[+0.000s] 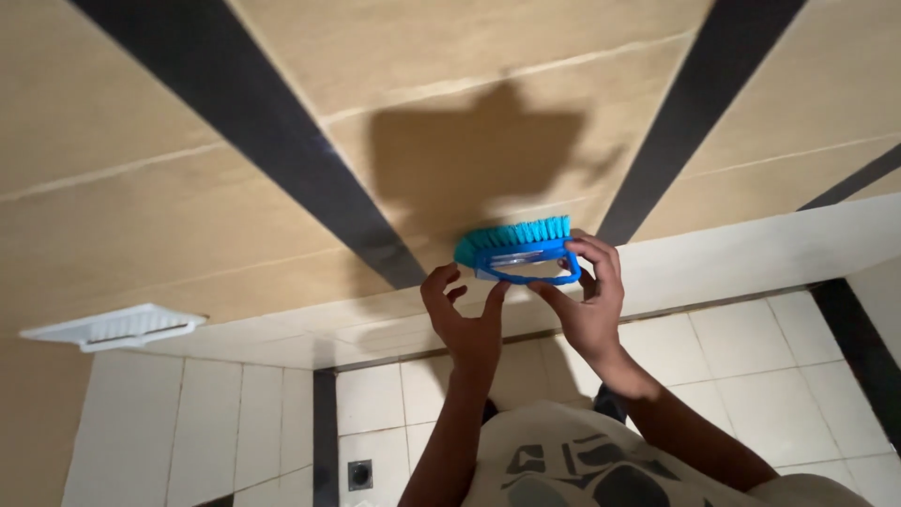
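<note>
Item: blue scrubbing brush (518,252) with teal bristles and a loop handle, held up against a beige tiled wall (169,141), bristles pointing up and toward the tile face, just above a white ledge (751,252) that runs across behind the hands. Right hand (587,314): fingers curled over the brush's right end and through the handle loop, closed on it. Left hand (465,314): fingers spread fairly wide, fingertips touching the brush's left end and lower edge, a light pinch rather than a full grasp. Surroundings: dark vertical bands (272,122) in the wall to either side of the hands; a white slotted soap tray (117,326) fixed to the wall well to the left of the left hand; white floor tiles (751,376) and a small square drain (359,474) below the hands. Risks, as judged: the left hand's fingertip hold looks weak, so a hard stroke could twist the brush out of it and leave the right hand alone to catch it; a drop would send it past the ledge onto the floor. Pressing with only the bristle tips meeting the tile could let the brush skid sideways and knock knuckles on the ledge. Whether the floor is wet cannot be told.
</note>
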